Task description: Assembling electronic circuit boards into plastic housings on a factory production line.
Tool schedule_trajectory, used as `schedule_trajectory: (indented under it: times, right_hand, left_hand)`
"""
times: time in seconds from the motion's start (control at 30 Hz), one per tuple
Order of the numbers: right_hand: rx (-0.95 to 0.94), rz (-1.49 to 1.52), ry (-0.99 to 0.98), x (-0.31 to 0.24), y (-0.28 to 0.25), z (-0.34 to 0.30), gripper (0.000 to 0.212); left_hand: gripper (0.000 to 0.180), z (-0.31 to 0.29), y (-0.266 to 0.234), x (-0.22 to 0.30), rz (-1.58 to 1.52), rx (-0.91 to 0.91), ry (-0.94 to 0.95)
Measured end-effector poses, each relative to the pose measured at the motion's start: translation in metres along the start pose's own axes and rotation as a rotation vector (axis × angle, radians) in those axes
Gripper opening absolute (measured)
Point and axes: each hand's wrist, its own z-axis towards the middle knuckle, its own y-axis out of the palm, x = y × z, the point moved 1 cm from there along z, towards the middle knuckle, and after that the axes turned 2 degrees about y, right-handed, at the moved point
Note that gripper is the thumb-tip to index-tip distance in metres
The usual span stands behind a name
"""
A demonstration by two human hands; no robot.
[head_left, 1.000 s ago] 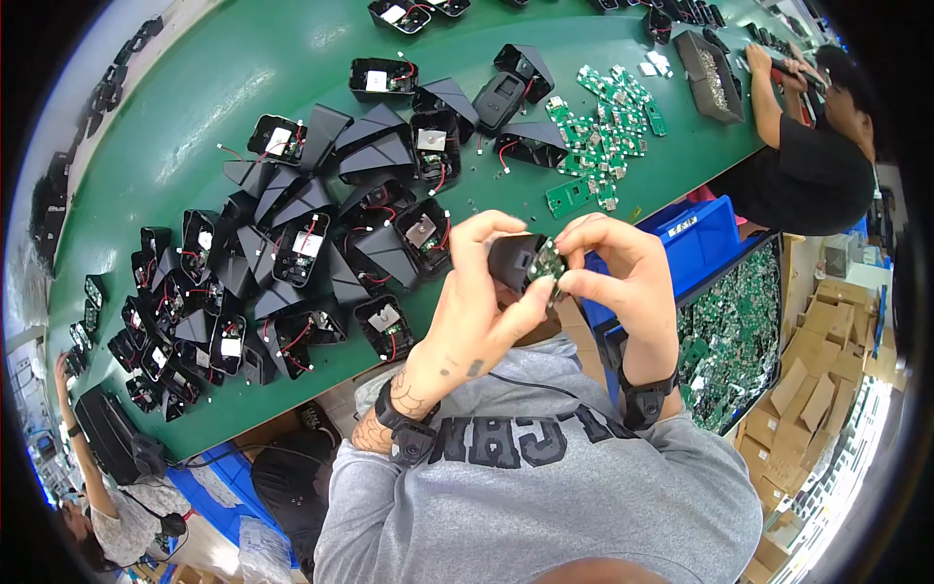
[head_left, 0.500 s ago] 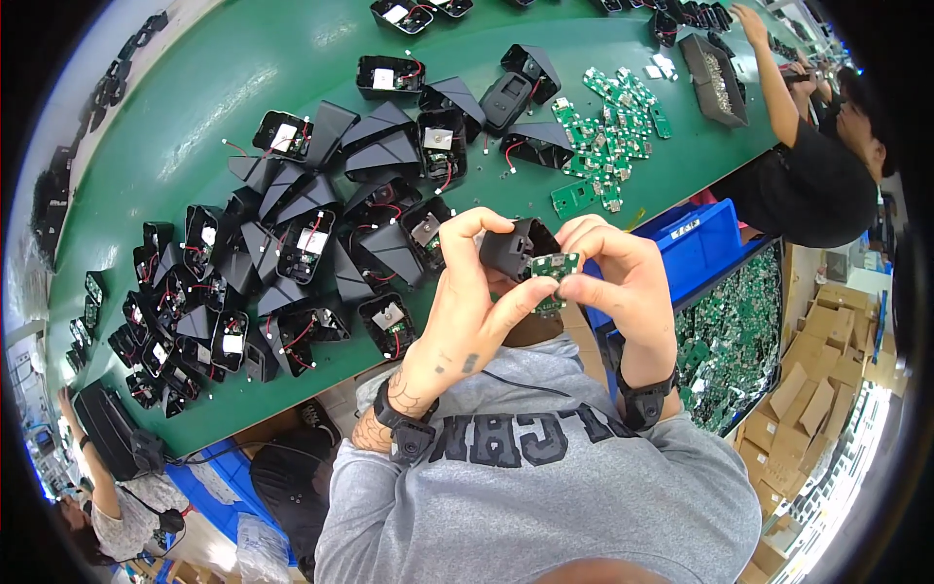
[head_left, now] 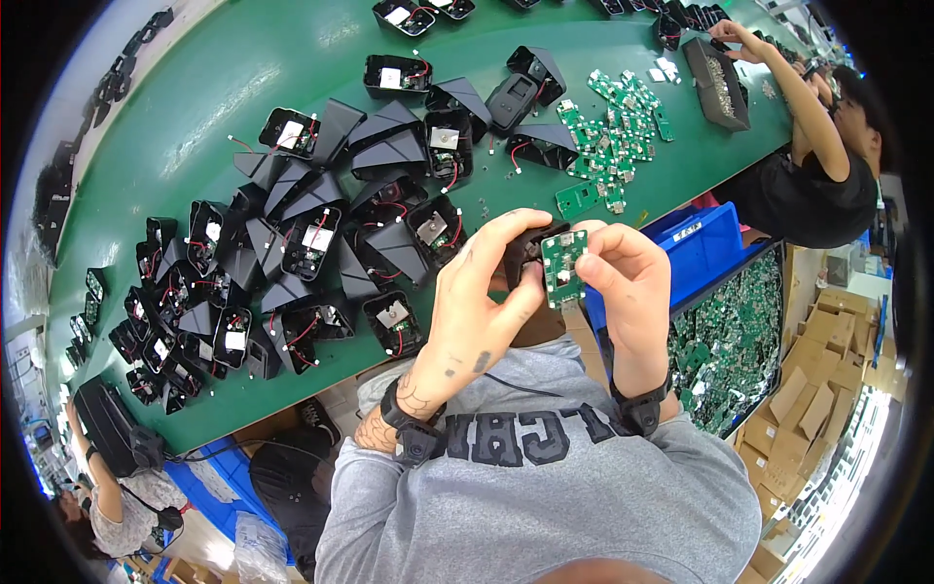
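Note:
Just past the table's front edge, my left hand (head_left: pixel 486 297) is closed round a small black plastic housing (head_left: pixel 522 245), which its fingers partly hide. My right hand (head_left: pixel 628 282) pinches a green circuit board (head_left: pixel 561 268) by its right edge, thumb on the face toward me. The board stands nearly upright beside the housing's opening, with chips and metal connectors showing; whether the two touch is hard to tell. Left of my hands, on the green table (head_left: pixel 292 68), sits an open black housing (head_left: pixel 392 322) with a pale block and red wires inside.
Many black housings and wedge-shaped covers (head_left: pixel 389 156) crowd the table's left and middle. Loose green boards (head_left: pixel 613 136) lie heaped beyond my right hand. A grey box of small parts (head_left: pixel 718 88) stands near a co-worker's hand (head_left: pixel 741 41). At right are a blue bin (head_left: pixel 696 243) and cartons (head_left: pixel 798 409).
The circuit board has been turned from lying nearly edge-on to showing its broad face, and my right thumb moved to its right edge. The co-worker's arm has come down to the grey box.

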Motion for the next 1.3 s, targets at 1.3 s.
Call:
schedule_trajectory:
  times: [1.3]
  right_hand:
    - [-0.080,-0.164,-0.152,-0.001,0.011,-0.005,0.036]
  left_hand:
    - [0.052,-0.014,0.011,0.020,-0.148,-0.202,-0.063]
